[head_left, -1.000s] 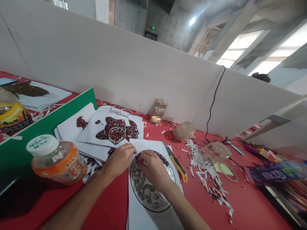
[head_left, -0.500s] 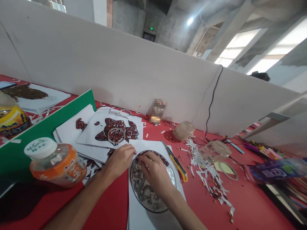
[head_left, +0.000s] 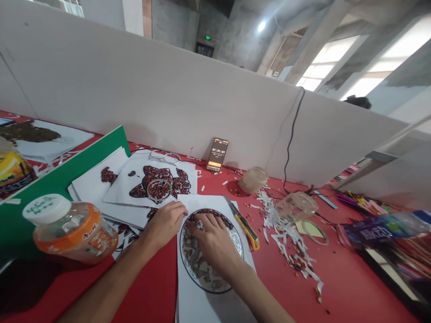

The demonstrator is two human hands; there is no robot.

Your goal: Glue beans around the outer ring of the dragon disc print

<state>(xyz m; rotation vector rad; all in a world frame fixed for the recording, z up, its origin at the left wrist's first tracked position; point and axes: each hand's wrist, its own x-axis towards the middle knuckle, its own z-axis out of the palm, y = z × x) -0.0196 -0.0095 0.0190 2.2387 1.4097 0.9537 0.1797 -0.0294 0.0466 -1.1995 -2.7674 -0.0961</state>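
While both hands sit at the dragon disc (head_left: 202, 269), everything below is placed relative to that disc, left to right.

- Far left: yellow-labelled tub (head_left: 10, 168), cut off by the frame edge.
- Left, near: orange-labelled bottle (head_left: 67, 229) with a white cap, lying tilted beside the green board (head_left: 67, 170).
- Up-left: stack of papers (head_left: 101, 184), with a bean flower picture (head_left: 161, 184) on top.
- Left hand (head_left: 164, 222): palm down at the disc's upper-left rim, on the edge of the white sheet (head_left: 208, 309) under the disc. Fingers loosely curled, nothing in it.
- Right hand (head_left: 210, 240): flat over the disc's upper half, fingertips bunched at the bean-filled rim. It covers that part of the pattern; can't tell if it pinches anything.
- Behind: phone (head_left: 218, 154) propped against the partition (head_left: 151, 98), screen lit.
- Just right: yellow utility knife (head_left: 244, 222) along the sheet's right edge.
- Up-right: jar (head_left: 253, 179) on its side.
- Right: paper scraps (head_left: 286, 233) and loose beans strewn across the red table (head_left: 336, 287). A clear jar (head_left: 296, 206) and a tape ring (head_left: 314, 231) sit among them.
- Far right: blue packet (head_left: 380, 229).
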